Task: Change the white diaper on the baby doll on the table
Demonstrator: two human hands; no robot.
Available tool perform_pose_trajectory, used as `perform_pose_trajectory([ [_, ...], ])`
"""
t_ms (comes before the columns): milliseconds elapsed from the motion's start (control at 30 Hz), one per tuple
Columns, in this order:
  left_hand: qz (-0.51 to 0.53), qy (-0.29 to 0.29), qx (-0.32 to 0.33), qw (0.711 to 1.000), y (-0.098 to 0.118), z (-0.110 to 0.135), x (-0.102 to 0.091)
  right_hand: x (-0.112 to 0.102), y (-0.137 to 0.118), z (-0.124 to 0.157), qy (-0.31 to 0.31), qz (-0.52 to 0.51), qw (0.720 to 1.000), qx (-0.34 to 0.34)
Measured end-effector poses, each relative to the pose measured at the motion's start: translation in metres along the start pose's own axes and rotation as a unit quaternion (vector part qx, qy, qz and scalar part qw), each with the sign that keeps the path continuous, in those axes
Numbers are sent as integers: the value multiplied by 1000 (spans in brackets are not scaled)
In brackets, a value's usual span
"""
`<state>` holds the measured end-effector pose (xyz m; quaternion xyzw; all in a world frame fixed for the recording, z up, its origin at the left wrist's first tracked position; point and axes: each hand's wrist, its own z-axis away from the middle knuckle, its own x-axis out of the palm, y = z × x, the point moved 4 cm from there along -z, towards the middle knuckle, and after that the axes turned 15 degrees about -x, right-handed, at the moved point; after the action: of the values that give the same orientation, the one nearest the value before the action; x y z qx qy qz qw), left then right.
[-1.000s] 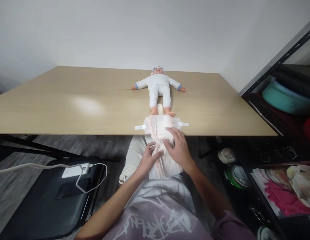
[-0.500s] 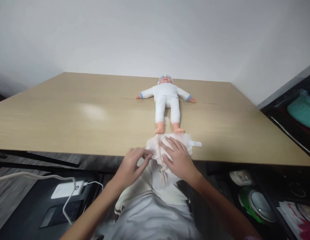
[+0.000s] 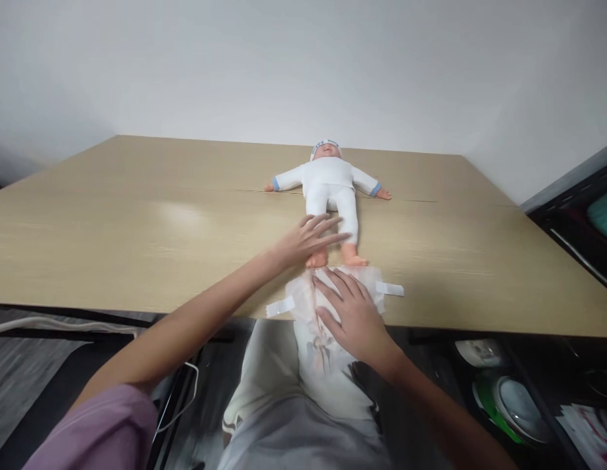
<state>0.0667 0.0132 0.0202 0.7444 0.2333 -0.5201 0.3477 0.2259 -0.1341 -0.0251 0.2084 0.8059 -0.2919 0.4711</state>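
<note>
At the near edge of the table [image 3: 137, 215], an opened diaper [image 3: 301, 290] overhangs, its tabs [image 3: 391, 289] out to left and right. The right hand [image 3: 350, 316] lies on it, fingers spread. The left hand [image 3: 313, 239], fingers spread, is over the lower legs of the doll [image 3: 327, 173]; contact cannot be determined. At right, low, are a green-rimmed container [image 3: 521, 405] and a pale container [image 3: 480, 352]; a teal basin [image 3: 606, 219] sits farther. Contents not discernible.

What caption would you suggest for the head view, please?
Right hand on an unfolded diaper overhanging a table, left hand over the legs of a baby doll.
</note>
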Motion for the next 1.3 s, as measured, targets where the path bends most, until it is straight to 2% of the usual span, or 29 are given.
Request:
perform_pose_trajectory([
  [100, 67, -30, 64, 995, 1, -13, -3, 0, 0, -1, -1, -5, 1000, 3],
  [267, 121, -60, 85, 987, 2, -28, -2, 0, 1, -1, -9, -8, 1000, -3],
  [400, 54, -80, 108, 989, 8, -40, 4, 0, 4, -4, -32, -25, 999, -10],
  [500, -23, -58, 144, 988, 15, -47, 8, -3, 6, -7, -59, -47, 997, -8],
  [667, -32, -18, 174, 984, 18, -53, 4, -9, 13, -10, -93, -80, 992, -9],
  [767, -1, -9, 164, 986, 14, -59, -13, -11, 21, -14, -95, -93, 991, -20],
  [933, 161, 10, 150, 975, 10, -76, -67, -6, 44, -35, -105, -99, 988, -48],
  [1067, 232, 39, 92, 968, 1, -90, -103, 4, 71, -61, -87, -71, 993, -44],
  [1167, 261, 61, 63, 961, -9, -96, -119, 13, 95, -85, -81, -37, 995, -33],
  [1300, 284, 100, 69, 951, -20, -99, -130, 26, 130, -122, -82, -10, 996, -26],
])
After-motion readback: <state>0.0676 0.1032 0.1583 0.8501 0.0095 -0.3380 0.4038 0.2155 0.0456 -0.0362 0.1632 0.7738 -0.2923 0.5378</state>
